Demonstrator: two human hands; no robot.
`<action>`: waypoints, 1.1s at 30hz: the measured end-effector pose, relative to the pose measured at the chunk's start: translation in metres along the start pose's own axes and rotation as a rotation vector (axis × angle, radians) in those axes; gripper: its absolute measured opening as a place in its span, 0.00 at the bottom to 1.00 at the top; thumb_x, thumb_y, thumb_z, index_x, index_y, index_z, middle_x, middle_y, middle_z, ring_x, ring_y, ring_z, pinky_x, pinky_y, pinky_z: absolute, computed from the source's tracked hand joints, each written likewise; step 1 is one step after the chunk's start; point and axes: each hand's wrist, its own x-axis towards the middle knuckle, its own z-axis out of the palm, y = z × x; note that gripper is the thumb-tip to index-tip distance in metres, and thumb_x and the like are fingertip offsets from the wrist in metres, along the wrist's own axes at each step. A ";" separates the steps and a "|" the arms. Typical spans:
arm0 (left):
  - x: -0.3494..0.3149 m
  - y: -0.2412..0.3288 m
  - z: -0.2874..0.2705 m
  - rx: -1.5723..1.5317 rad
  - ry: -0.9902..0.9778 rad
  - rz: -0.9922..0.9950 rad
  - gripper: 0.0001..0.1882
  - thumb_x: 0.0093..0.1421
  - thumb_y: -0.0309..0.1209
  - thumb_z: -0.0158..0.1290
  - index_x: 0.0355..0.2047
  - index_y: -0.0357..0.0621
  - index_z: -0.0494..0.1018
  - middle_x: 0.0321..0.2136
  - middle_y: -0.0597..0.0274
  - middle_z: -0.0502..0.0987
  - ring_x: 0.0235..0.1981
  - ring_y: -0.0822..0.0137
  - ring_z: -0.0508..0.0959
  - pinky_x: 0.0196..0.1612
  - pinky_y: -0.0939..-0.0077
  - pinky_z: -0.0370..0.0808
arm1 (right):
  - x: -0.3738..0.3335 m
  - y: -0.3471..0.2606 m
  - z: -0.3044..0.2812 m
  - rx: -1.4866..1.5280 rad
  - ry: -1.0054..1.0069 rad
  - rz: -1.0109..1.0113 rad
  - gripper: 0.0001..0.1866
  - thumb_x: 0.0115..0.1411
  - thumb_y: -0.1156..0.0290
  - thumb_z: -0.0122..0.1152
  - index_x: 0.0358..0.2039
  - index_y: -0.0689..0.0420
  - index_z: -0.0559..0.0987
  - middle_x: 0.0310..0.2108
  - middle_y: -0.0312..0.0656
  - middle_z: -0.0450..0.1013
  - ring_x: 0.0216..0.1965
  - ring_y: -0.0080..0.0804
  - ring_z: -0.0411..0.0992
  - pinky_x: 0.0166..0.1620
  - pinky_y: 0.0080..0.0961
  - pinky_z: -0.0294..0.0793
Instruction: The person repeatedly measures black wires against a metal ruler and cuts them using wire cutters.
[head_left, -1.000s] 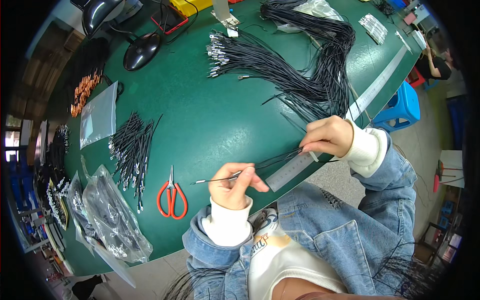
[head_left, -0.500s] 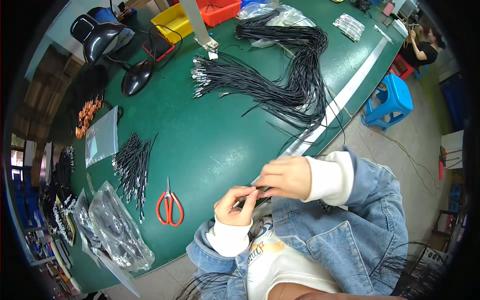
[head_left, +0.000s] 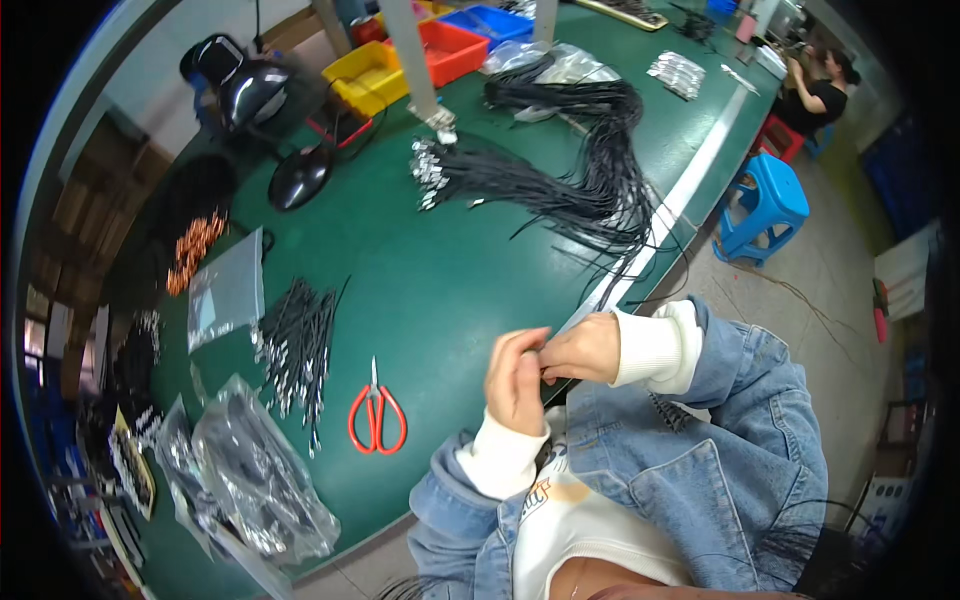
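Over the table's near edge, my left hand is raised with its fingers curled and the thumb close to them. Against its fingertips, my right hand is closed in a pinch. A small dark bit shows between the two hands, too hidden by the fingers to name. To the left lie red-handled scissors, blades pointing away and slightly apart. Beyond them is a pile of short black cables with metal ends. A long bundle of black cables with silver terminals stretches across the far side.
Clear plastic bags lie at the near left, and a flat bag farther back beside copper-coloured parts. A black lamp, a metal post and yellow and red bins stand behind. A blue stool is at right.
My left hand has risen and turned more upright, its fingers moving up beside the right hand. The right hand stays near its place. The view has shifted, moving the table's things rightward.
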 end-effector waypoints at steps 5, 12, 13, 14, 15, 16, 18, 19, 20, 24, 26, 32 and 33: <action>-0.012 0.003 -0.012 0.011 -0.047 -0.236 0.18 0.65 0.33 0.36 0.49 0.35 0.67 0.23 0.60 0.71 0.23 0.69 0.71 0.26 0.75 0.66 | 0.001 -0.008 0.010 0.113 0.011 -0.021 0.10 0.60 0.64 0.52 0.33 0.56 0.75 0.27 0.45 0.75 0.29 0.44 0.75 0.32 0.36 0.73; -0.016 -0.004 -0.018 -0.280 -0.268 -0.464 0.16 0.64 0.25 0.43 0.50 0.31 0.68 0.23 0.58 0.76 0.17 0.73 0.72 0.22 0.81 0.69 | -0.018 -0.002 0.005 0.112 0.004 0.114 0.11 0.60 0.62 0.51 0.32 0.56 0.75 0.29 0.46 0.75 0.33 0.46 0.75 0.35 0.38 0.73; -0.018 -0.007 -0.023 -0.418 -0.266 -0.502 0.16 0.64 0.25 0.45 0.50 0.33 0.69 0.25 0.57 0.76 0.20 0.72 0.73 0.25 0.81 0.71 | -0.017 -0.003 0.006 0.123 0.047 0.072 0.11 0.60 0.62 0.52 0.32 0.57 0.75 0.29 0.45 0.75 0.33 0.46 0.74 0.34 0.37 0.73; -0.021 -0.008 -0.025 -0.560 -0.263 -0.552 0.16 0.63 0.24 0.47 0.51 0.34 0.70 0.26 0.57 0.76 0.22 0.72 0.75 0.27 0.81 0.72 | -0.019 -0.002 0.012 0.148 0.085 0.040 0.11 0.59 0.62 0.53 0.31 0.57 0.74 0.30 0.45 0.75 0.33 0.45 0.74 0.33 0.36 0.73; -0.019 -0.005 -0.025 -0.583 -0.259 -0.596 0.15 0.63 0.25 0.47 0.50 0.32 0.69 0.27 0.55 0.76 0.23 0.70 0.76 0.29 0.80 0.74 | -0.019 0.001 0.014 0.145 0.140 -0.021 0.10 0.58 0.64 0.54 0.31 0.58 0.74 0.29 0.43 0.74 0.31 0.44 0.74 0.33 0.35 0.73; -0.018 -0.006 -0.028 -0.574 -0.259 -0.585 0.16 0.63 0.24 0.47 0.50 0.32 0.69 0.27 0.55 0.76 0.24 0.69 0.77 0.31 0.79 0.75 | -0.015 0.005 0.016 0.079 0.167 -0.072 0.09 0.57 0.65 0.54 0.32 0.58 0.75 0.28 0.42 0.73 0.30 0.43 0.73 0.32 0.34 0.73; -0.016 -0.006 -0.028 -0.553 -0.255 -0.558 0.15 0.61 0.21 0.49 0.48 0.32 0.70 0.31 0.52 0.78 0.29 0.66 0.80 0.34 0.78 0.77 | -0.012 0.012 0.014 0.133 0.148 -0.093 0.08 0.57 0.67 0.55 0.33 0.57 0.75 0.27 0.42 0.72 0.30 0.43 0.73 0.32 0.34 0.73; -0.017 -0.002 -0.028 -0.542 -0.217 -0.582 0.15 0.61 0.21 0.49 0.48 0.32 0.70 0.31 0.52 0.78 0.29 0.66 0.80 0.34 0.78 0.77 | -0.012 0.015 0.012 0.205 0.125 -0.049 0.08 0.58 0.67 0.54 0.34 0.57 0.75 0.27 0.43 0.73 0.30 0.43 0.73 0.31 0.34 0.73; -0.017 0.000 -0.026 -0.506 -0.179 -0.579 0.15 0.59 0.20 0.50 0.47 0.32 0.71 0.32 0.51 0.78 0.32 0.65 0.80 0.36 0.78 0.77 | -0.011 0.021 0.013 0.227 0.102 -0.059 0.08 0.58 0.67 0.54 0.34 0.57 0.75 0.27 0.43 0.73 0.30 0.43 0.73 0.31 0.34 0.73; -0.023 0.002 -0.025 -0.089 -0.123 -0.482 0.13 0.56 0.17 0.53 0.43 0.32 0.72 0.34 0.51 0.80 0.35 0.67 0.81 0.39 0.79 0.77 | -0.005 0.035 0.015 0.334 0.022 -0.038 0.09 0.59 0.66 0.54 0.33 0.58 0.76 0.26 0.45 0.75 0.29 0.45 0.74 0.31 0.34 0.73; -0.021 0.009 -0.023 -0.038 -0.091 -0.470 0.12 0.55 0.17 0.54 0.41 0.33 0.72 0.32 0.54 0.80 0.34 0.69 0.81 0.38 0.81 0.77 | -0.002 0.038 0.010 0.342 -0.025 -0.064 0.07 0.57 0.70 0.57 0.33 0.60 0.77 0.27 0.45 0.75 0.28 0.44 0.74 0.31 0.33 0.73; -0.026 0.007 -0.020 -0.062 -0.047 -0.476 0.12 0.54 0.19 0.56 0.40 0.35 0.73 0.31 0.55 0.80 0.33 0.68 0.82 0.37 0.80 0.77 | 0.002 0.037 0.008 0.270 0.043 -0.085 0.07 0.55 0.68 0.59 0.29 0.57 0.78 0.25 0.41 0.74 0.27 0.41 0.74 0.30 0.32 0.72; -0.027 0.006 -0.019 0.046 -0.067 -0.411 0.11 0.54 0.20 0.57 0.39 0.35 0.73 0.31 0.56 0.80 0.32 0.69 0.82 0.35 0.80 0.77 | 0.003 0.035 0.009 0.243 0.070 -0.087 0.06 0.54 0.68 0.59 0.28 0.57 0.78 0.25 0.40 0.73 0.26 0.40 0.73 0.29 0.32 0.72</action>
